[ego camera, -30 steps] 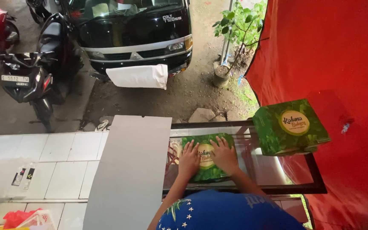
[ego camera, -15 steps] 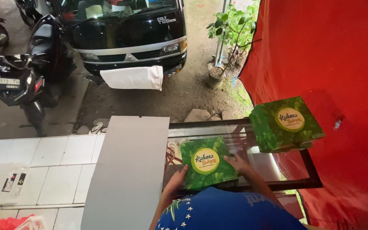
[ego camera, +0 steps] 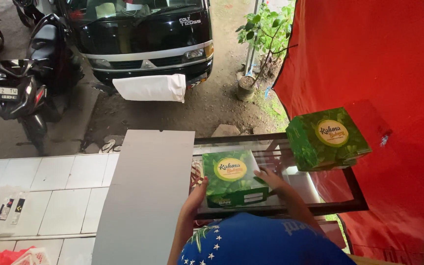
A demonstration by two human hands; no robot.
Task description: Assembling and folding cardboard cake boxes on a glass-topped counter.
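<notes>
Lifted off the glass table (ego camera: 349, 191) now, the green box (ego camera: 231, 177) sits gripped between left hand (ego camera: 198, 191) and right hand (ego camera: 270, 177); placing comes next, probably beside the second box (ego camera: 327, 138).

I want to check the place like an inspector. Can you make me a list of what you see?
Surface: glass-topped counter with a dark frame; a grey flat board lies beside it.
Job's things: green box with a round yellow label, held over the glass; a second green box sits at the far right corner.
Clutter: small packets on the white tiles; red item at the bottom left.
Hands: left hand on the box's left edge, right hand on its right edge.
Cables: nothing seen.
Surroundings: black van, motorbike, potted plant, red tarp.
</notes>
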